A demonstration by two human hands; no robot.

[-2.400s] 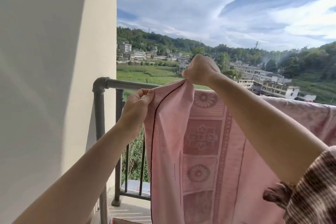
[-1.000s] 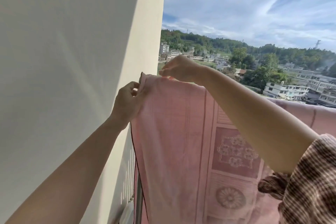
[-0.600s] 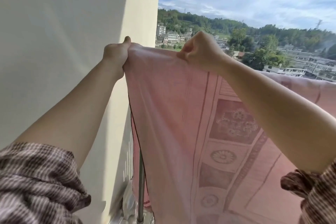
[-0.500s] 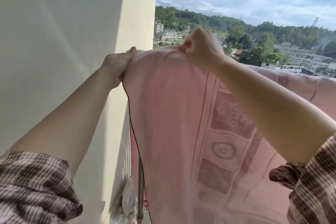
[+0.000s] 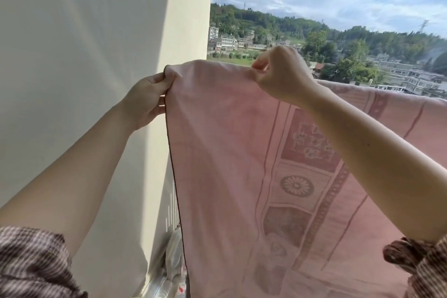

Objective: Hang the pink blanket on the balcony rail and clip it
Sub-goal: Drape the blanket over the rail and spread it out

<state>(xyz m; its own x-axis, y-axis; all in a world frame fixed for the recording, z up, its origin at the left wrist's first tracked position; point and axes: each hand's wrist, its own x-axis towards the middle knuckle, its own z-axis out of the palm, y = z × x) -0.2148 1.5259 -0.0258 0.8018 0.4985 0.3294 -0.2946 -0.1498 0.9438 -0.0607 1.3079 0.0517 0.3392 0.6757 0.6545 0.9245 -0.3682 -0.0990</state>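
Head cam is all we get here. The pink blanket [image 5: 229, 152] is held up by its top edge in 2 spots: left hand [image 5: 147, 99] pinching the corner right by the wall [image 5: 96, 80], right hand [image 5: 280, 75] pinching the hem further along. I'd guess that keeps the edge taut so it lies flat. Its far right part already looks draped; the rail itself is hidden, and there are no clips in view, so clipping isn't done yet.
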